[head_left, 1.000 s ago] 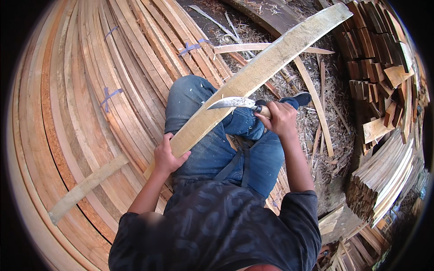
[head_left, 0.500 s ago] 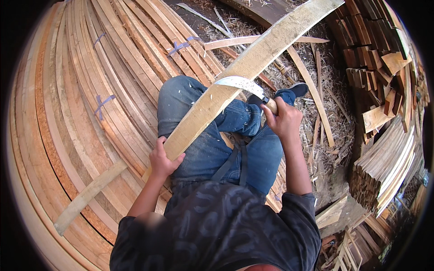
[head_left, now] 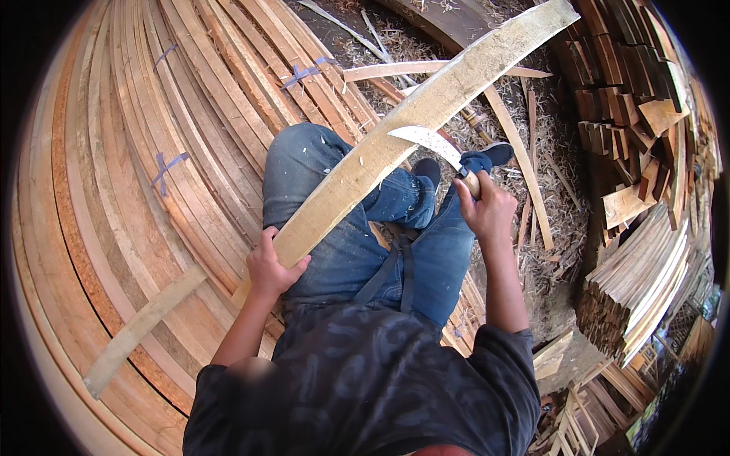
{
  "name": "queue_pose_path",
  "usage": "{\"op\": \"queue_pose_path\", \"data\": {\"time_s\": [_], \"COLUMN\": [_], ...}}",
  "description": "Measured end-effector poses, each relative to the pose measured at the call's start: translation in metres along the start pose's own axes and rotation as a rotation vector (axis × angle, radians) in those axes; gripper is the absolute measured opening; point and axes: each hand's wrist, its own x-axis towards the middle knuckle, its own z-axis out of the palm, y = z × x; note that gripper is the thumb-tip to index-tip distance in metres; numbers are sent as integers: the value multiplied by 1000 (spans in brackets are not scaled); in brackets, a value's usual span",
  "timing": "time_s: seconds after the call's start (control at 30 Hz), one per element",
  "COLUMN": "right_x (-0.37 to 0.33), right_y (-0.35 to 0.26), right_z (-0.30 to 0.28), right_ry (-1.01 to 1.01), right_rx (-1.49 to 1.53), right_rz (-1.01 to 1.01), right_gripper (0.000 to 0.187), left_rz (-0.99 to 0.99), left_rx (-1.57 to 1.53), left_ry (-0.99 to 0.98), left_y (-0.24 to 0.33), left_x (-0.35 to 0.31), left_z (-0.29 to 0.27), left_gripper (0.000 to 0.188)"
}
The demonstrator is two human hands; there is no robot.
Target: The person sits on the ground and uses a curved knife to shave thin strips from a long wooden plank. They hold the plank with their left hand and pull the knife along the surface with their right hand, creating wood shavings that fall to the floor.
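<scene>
A long, pale wooden board (head_left: pixel 456 91) lies slantwise across my lap, its near end by my left thigh and its far end up at the right. My left hand (head_left: pixel 274 266) grips that near end, thumb on one side and fingers on the other. In my right hand (head_left: pixel 489 204) is a sickle with a short wooden handle. The curved, light-coloured blade of the sickle (head_left: pixel 433 138) points left, and its tip overlaps the board's right edge. Whether the blade touches the wood I cannot tell.
Long planks (head_left: pixel 129 228) are stacked on the left, some tied with purple strips, with a short loose slat (head_left: pixel 144 327) on top. Wood shavings (head_left: pixel 563 182) and thin offcuts cover the ground ahead. Piled timber (head_left: pixel 608 99) and a bundle of thin slats (head_left: pixel 631 289) stand at right.
My right hand has moved slightly right and nearer, drawing the sickle away from the board's middle toward its right edge. The board and my left hand have barely shifted.
</scene>
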Motion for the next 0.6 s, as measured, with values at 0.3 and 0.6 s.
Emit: {"op": "queue_pose_path", "data": {"time_s": [0.3,0.6], "right_x": [-1,-16], "right_y": [-17,-39], "right_z": [5,-14], "right_ry": [14,-66], "right_rx": [-65,50], "right_rz": [-230,-180], "right_gripper": [46,42], "left_rz": [-4,2], "left_rx": [-31,-8], "left_ry": [18,13], "left_y": [2,0], "left_x": [1,0], "left_z": [0,3], "left_gripper": [77,77]}}
